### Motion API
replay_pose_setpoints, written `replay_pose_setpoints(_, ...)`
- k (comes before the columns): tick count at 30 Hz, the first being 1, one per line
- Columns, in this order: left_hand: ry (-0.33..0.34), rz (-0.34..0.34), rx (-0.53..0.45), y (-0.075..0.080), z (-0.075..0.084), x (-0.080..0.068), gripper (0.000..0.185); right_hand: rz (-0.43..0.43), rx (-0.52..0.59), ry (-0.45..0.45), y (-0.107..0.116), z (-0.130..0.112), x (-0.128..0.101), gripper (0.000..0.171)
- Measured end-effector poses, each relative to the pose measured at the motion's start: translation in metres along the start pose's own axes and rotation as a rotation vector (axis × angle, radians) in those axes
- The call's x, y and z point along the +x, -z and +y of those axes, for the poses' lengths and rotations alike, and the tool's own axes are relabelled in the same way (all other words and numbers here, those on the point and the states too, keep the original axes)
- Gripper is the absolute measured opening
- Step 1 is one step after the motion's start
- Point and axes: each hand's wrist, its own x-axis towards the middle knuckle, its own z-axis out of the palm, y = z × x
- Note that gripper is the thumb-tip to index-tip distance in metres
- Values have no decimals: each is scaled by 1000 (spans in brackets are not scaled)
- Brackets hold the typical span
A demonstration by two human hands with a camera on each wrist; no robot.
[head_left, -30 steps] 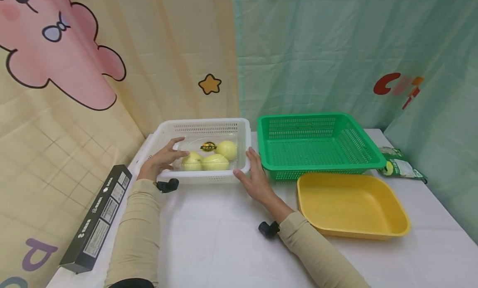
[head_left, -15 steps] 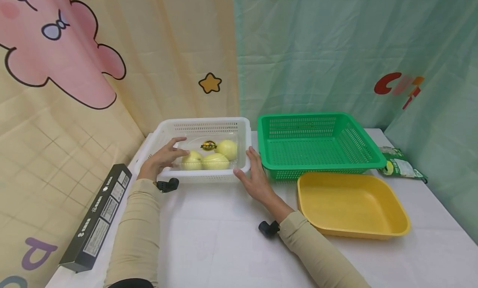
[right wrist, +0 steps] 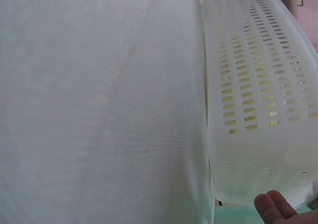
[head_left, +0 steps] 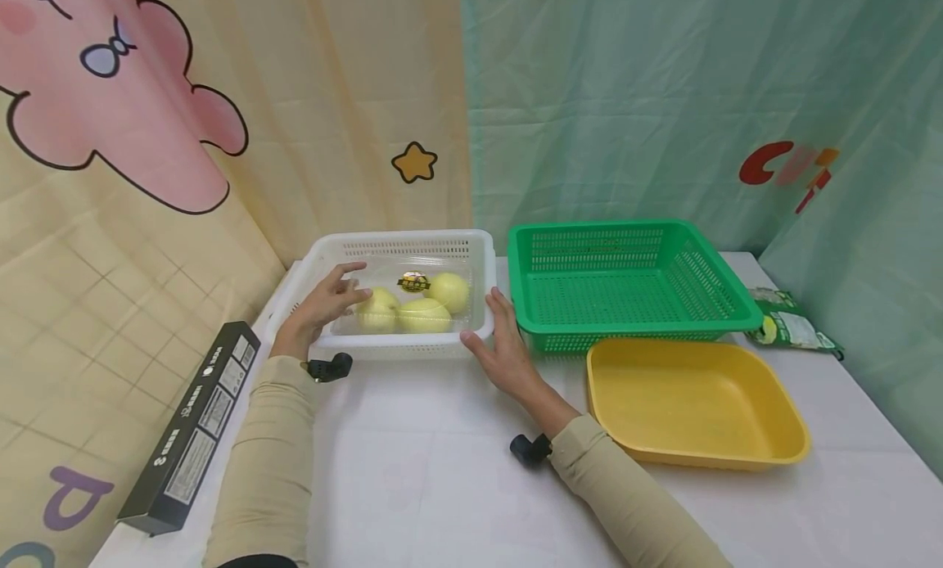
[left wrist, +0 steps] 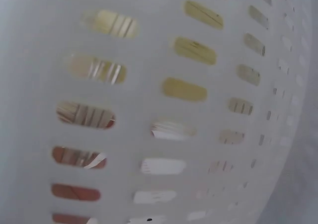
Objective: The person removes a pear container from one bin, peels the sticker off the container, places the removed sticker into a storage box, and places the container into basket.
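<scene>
A clear plastic fruit box with several pale yellow-green fruits and a black-and-gold label sits inside the white basket. My left hand reaches over the basket's left side and grips the left end of the box, thumb at its near-left part. In the left wrist view, the basket's slotted wall fills the picture and hides that hand. At the basket's near right corner, my right hand holds the rim, thumb in front and fingers along the outer side. Its fingertips show against the wall in the right wrist view.
Right of the white basket stands a green basket, with a yellow tray in front of it. Green packets lie by the table's right edge. A long black box lies along the left. Curtains rise behind.
The fruit box has lifted and shifted slightly, its lid's near edge now higher. My left hand has moved up a little with it. The right hand stays at the basket's corner.
</scene>
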Motion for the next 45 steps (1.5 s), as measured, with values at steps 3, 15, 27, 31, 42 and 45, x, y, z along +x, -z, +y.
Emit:
replay_pose_setpoints(3,-10,5,-15,-2,10,-8,69,-6,-2,-10,0,-1,0,76)
replay_pose_setpoints(15,-71,60,21,0,1,-4,67,-11,12,-14,0,-2,-1,77)
replay_pose_setpoints(27,-95,40,-132,-11,28,-19,65,-11,8,-12,0,-2,0,76)
replay_pose_setpoints(31,-107,42,-143,-14,34,-21,64,-12,8,-15,0,-2,0,76)
replay_pose_setpoints(42,-105,82,-196,-14,21,-4,63,-11,3,-15,1,-2,-1,77)
replay_pose_setpoints(45,-99,116,-207,-15,21,-3,60,-18,-1,-19,1,-2,0,78)
